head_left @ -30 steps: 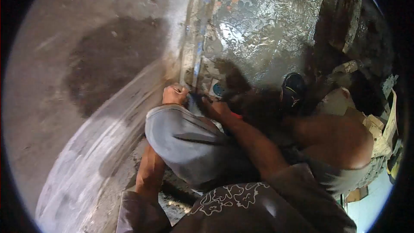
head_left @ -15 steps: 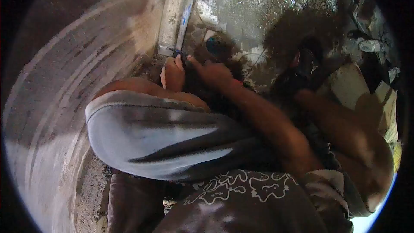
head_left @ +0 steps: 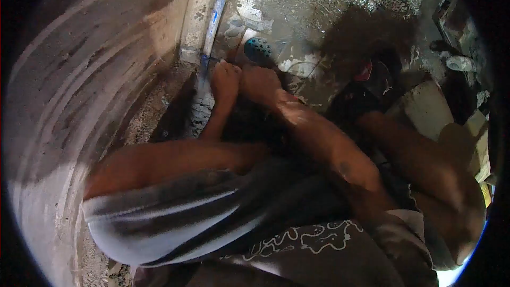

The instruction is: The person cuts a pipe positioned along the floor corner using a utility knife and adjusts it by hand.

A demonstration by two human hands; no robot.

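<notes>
A pale pipe with blue marks runs along the foot of the wall. Around its lower part is a thin dark blue strip, perhaps a tie or string; its kind is unclear. My left hand is closed just right of the pipe, fingertips at the strip's right end. My right hand is closed too, its fingers pressed up beside the left. What the fingers pinch is hidden between the two hands. A round blue drain cover with holes lies just above my right hand.
A rough, streaked wall rises at the left. The wet, stained floor spreads at the top. My bent knees and a dark shoe flank my arms. Broken pale slabs lean at the right.
Both hands have drawn together and now sit right of the pipe, baring the strip. My left forearm has come into view. My near knee has shifted down and left.
</notes>
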